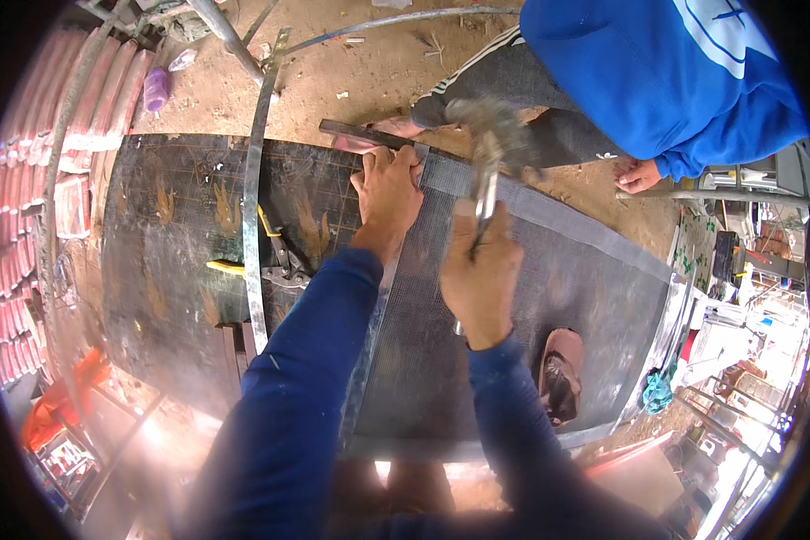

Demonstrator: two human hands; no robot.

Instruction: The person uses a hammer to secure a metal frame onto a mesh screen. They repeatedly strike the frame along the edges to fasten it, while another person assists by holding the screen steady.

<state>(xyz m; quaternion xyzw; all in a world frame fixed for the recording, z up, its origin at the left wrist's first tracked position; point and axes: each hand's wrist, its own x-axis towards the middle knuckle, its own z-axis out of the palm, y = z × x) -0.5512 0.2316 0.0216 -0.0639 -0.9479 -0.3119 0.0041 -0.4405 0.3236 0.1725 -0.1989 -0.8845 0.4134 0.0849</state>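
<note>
My right hand [481, 270] is closed around the handle of a hammer [487, 184], whose head is raised and smeared by motion over the far edge of a dark mesh screen [459, 360]. My left hand [391, 193] bears down at the screen's far left corner with its fingers curled. Beneath those fingertips, what is pinched is hidden. A thin pale metal strip [366, 360] runs along the screen's left edge, passing under my left wrist. Just beyond my left fingertips lies a short dark metal bar [369, 136], crossing the corner.
Tin snips [283, 265] with yellow handles lie left of my left forearm, beside a long metal strip [254, 171]. A brownish-pink cap [562, 373] rests on the screen. Opposite, a person in a blue top [639, 81] sits close, one hand [639, 176] lowered. Stacked reddish tiles [27, 198] stand left.
</note>
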